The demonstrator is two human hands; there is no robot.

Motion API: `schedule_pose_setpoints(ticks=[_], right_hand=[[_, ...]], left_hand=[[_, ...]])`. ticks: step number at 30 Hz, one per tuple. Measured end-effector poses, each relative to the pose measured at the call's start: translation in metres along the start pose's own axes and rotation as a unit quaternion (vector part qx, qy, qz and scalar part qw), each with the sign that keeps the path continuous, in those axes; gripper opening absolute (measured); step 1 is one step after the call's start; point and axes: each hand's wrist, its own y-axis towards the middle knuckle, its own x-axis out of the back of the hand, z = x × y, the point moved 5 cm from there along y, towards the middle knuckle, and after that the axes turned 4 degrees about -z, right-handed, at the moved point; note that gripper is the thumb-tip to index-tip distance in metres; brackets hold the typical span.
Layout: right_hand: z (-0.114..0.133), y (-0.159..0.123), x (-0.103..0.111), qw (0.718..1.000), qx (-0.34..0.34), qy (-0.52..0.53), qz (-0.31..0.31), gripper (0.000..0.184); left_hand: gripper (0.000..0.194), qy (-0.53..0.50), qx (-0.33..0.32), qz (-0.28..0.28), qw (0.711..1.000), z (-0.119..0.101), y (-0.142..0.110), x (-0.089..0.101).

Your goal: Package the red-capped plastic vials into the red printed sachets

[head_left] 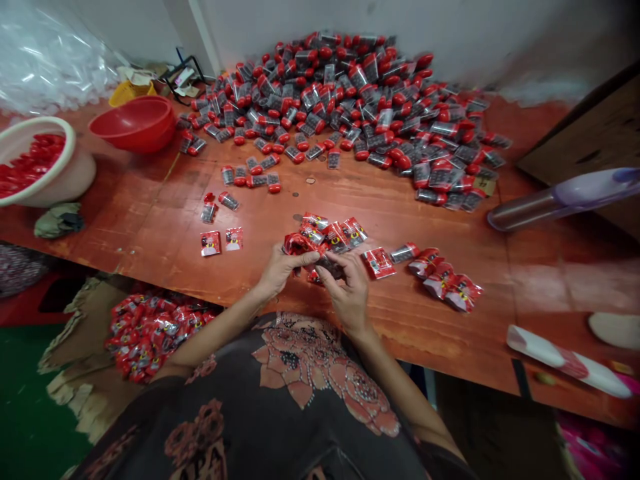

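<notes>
The packets (210, 243) look like glossy, crinkled plastic film. The jars (385, 119) are smooth clear plastic with shiny lids (425, 61). The table (380, 200) looks like smooth wood with a soft sheen. The bowl (131, 133) and the tub (83, 172) are smooth plastic. The rag (56, 221) is matt, rumpled cloth; the carton (75, 373) is matt cardboard, rough along its torn edges.

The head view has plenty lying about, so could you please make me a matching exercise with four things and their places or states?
Things
1. White tub
2. Heap of red-capped tubes
3. Carton of red packets
4. Left hand and right hand

Places or states
A. Below the table's front edge
B. Close together, with a red wrapper in the left
C. At the left, holding loose red pieces
D. At the table's far side

Pairs: 1-C, 2-D, 3-A, 4-B
</notes>
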Motion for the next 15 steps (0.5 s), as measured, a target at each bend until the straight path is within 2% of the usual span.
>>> schedule_pose_setpoints(ticks=[2,5,7,9,12,15], right_hand=[[0.0,0.0,0.001,0.999,-0.03,0.031,0.003,0.023],[-0.004,0.0,0.0,0.99,-0.11,0.089,0.024,0.019],[-0.008,-0.001,-0.001,0.984,-0.139,0.106,0.034,0.022],[-0.009,-0.002,-0.001,0.987,-0.126,0.086,0.054,0.032],[-0.008,-0.002,-0.003,0.993,-0.061,0.02,0.1,0.044],[-0.01,-0.002,-0.002,0.994,-0.041,0.0,0.1,0.044]], left_hand=[[0.03,0.022,0.006,0.022,1.0,-0.002,0.001,0.002],[0.032,0.048,0.024,0.066,0.996,-0.005,0.002,0.003],[0.033,0.059,0.033,0.083,0.994,-0.008,0.001,0.002],[0.03,0.06,0.039,0.082,0.994,-0.009,0.0,0.001],[0.026,0.054,0.046,0.065,0.995,-0.009,-0.001,0.0],[0.026,0.044,0.058,0.056,0.996,-0.004,-0.001,0.002]])
